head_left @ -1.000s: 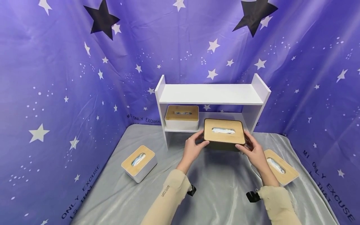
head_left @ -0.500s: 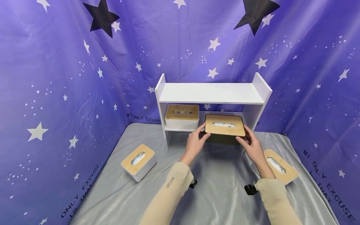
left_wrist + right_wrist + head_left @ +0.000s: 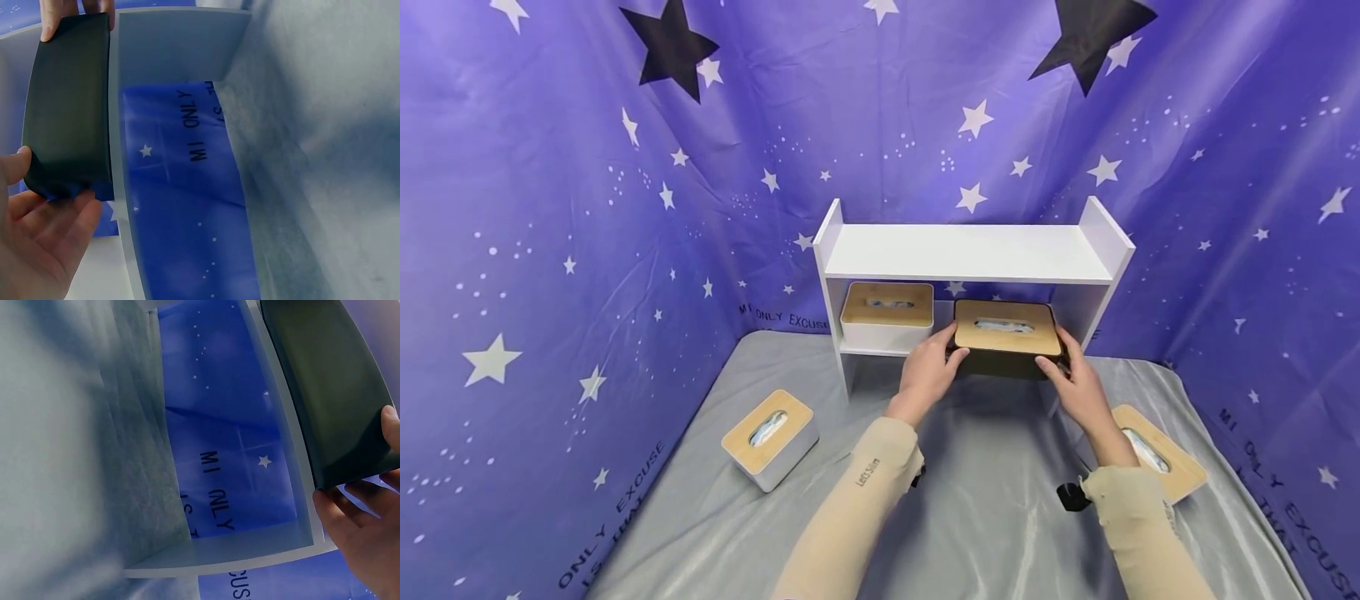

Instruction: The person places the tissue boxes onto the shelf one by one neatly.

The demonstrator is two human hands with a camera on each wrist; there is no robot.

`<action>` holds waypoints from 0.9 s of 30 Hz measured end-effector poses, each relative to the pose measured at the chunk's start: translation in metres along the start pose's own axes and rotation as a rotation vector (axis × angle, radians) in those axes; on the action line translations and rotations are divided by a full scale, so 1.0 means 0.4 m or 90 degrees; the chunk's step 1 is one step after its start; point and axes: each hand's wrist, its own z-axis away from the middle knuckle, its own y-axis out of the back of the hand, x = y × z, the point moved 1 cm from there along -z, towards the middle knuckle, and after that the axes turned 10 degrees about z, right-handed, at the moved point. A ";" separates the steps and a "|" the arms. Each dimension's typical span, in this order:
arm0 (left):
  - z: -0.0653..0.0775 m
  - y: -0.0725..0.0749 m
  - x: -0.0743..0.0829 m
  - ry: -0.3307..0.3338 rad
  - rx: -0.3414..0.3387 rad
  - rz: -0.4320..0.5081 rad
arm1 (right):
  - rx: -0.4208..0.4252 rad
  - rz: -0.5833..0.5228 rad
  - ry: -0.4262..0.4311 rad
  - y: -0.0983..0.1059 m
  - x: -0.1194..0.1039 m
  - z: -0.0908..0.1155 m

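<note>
A dark tissue box with a wooden lid is at the right half of the white shelf unit's lower board, partly inside the opening. My left hand grips its left end, thumb on the front and fingers at the side. At the other end my right hand holds it the same way. Both wrist views show the dark box's front face, level with the shelf board. To its left on that board sits a white tissue box with a wooden lid, a small gap between them.
Another white tissue box stands on the grey cloth at the left. A further wooden-lidded tissue box lies at the right, partly behind my right forearm. Purple star-printed curtains surround the back and sides.
Both hands have moved the dark tissue box forward, away from me, further into the shelf opening. The other boxes have stayed in place.
</note>
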 end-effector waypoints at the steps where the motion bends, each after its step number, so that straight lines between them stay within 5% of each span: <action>1: -0.003 -0.001 0.004 0.000 0.000 -0.007 | -0.002 0.006 0.001 0.004 0.001 -0.003; 11: -0.043 -0.004 0.017 0.004 -0.001 -0.043 | -0.049 0.212 -0.018 0.027 -0.043 -0.035; 27: -0.072 -0.023 0.016 0.038 0.009 -0.053 | -0.046 0.180 -0.012 0.012 -0.003 -0.081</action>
